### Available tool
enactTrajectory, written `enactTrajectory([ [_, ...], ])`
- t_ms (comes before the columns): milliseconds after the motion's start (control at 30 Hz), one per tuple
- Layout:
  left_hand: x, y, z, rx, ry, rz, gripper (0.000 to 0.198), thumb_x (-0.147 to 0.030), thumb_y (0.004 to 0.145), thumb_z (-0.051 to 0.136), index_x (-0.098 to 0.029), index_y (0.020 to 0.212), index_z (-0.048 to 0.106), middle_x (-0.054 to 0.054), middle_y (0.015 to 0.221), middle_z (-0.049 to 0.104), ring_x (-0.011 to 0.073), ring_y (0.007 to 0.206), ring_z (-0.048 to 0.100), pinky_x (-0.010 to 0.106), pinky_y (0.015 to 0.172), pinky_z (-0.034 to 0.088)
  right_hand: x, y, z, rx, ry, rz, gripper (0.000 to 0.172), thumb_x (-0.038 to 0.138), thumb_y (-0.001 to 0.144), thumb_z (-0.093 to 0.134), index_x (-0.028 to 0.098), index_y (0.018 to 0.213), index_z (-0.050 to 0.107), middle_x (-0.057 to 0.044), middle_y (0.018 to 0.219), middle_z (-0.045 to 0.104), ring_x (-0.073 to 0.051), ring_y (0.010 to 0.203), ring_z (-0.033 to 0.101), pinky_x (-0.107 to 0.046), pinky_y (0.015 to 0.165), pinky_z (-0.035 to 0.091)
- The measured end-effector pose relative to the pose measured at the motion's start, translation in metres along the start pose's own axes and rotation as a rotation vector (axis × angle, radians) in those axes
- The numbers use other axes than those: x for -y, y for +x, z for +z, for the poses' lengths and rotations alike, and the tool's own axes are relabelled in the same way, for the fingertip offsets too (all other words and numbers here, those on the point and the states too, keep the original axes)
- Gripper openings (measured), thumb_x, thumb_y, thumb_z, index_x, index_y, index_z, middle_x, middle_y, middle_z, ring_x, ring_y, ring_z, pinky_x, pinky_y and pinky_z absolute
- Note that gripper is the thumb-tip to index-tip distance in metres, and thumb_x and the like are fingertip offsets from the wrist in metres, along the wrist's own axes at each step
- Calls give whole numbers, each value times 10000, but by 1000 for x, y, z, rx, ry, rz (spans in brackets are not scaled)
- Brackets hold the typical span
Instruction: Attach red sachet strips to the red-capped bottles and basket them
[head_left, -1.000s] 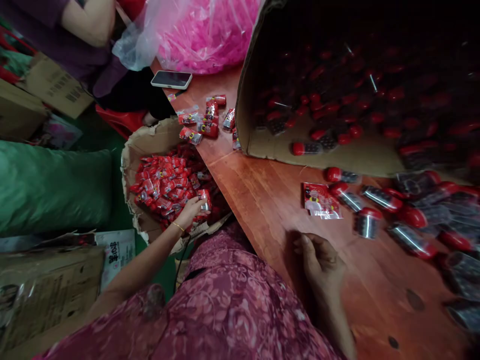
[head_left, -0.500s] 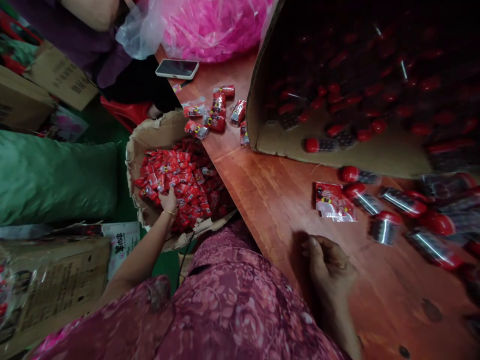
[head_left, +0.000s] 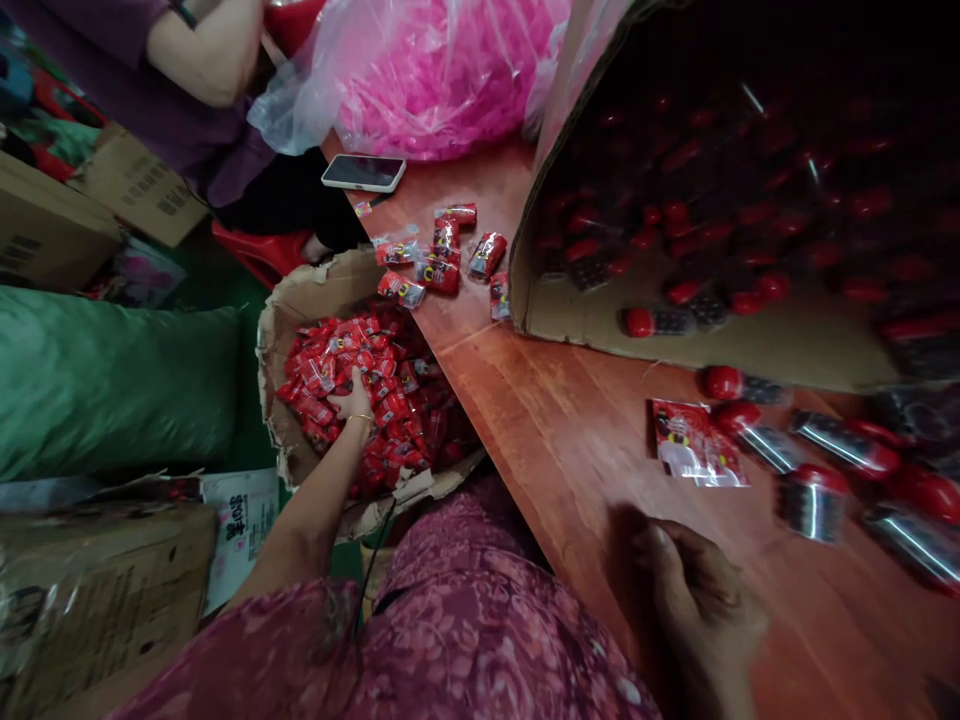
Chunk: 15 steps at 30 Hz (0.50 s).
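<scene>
My left hand [head_left: 352, 398] is pushed down into a heap of red foil packets [head_left: 394, 420], its fingers spread over the crinkled plastic; I can't tell whether it has closed on one. The packets are small, glossy and oblong, and their long axes point every which way. The heap fills a torn cardboard box [head_left: 296, 310] with a ragged rim, just under my left wrist, which wears a thin gold bangle.

To the right of that box runs the edge of a reddish wooden table [head_left: 570, 430]. My right hand [head_left: 701, 600] rests just over it, fingers [head_left: 660, 540] loosely curled, with nothing showing in them. Ahead of it lies one flat printed packet [head_left: 697, 445], its long axis slanting from upper left to lower right. Beside that are red-capped clear tubes [head_left: 814, 503], lying at mixed angles, and more of them fill a tipped cardboard carton [head_left: 712, 340] beyond.

Past my left hand, a small cluster of loose packets [head_left: 442, 255] sits on the table near a phone [head_left: 364, 173] and a bulging pink plastic bag [head_left: 442, 80]. A co-worker's arm [head_left: 202, 50] shows further off.
</scene>
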<state>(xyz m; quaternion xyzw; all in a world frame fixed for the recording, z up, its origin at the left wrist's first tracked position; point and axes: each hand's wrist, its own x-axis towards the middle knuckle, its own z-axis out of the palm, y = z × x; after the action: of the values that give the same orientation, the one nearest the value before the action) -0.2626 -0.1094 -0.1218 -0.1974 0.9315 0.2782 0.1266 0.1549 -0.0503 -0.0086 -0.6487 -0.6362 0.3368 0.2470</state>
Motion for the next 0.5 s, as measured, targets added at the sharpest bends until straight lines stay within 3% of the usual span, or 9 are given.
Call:
enactTrajectory([
  [200,-34,0,29,-18,-30,-76,930,-780,667,418,-96,1291,334,298,1284,470,390,1191,491,523,953,403,0,1,-1,-6,-82,9,591,721,694,491,160,770,661,-59,578,691,-202,518,662,-269,492,516],
  [333,-66,-3,46,-19,-36,-82,822,-735,696,454,-89,1203,415,291,1311,439,403,1221,442,562,963,360,0,-4,-1,-18,-94,18,554,696,712,507,168,776,663,-58,617,700,-202,560,665,-266,532,518],
  [500,-102,-5,44,43,-12,176,506,-461,867,454,-57,1172,464,221,1209,523,332,1109,523,543,875,432,-4,-11,2,-113,-122,36,488,641,746,530,179,814,668,-47,650,699,-203,610,661,-259,557,498],
])
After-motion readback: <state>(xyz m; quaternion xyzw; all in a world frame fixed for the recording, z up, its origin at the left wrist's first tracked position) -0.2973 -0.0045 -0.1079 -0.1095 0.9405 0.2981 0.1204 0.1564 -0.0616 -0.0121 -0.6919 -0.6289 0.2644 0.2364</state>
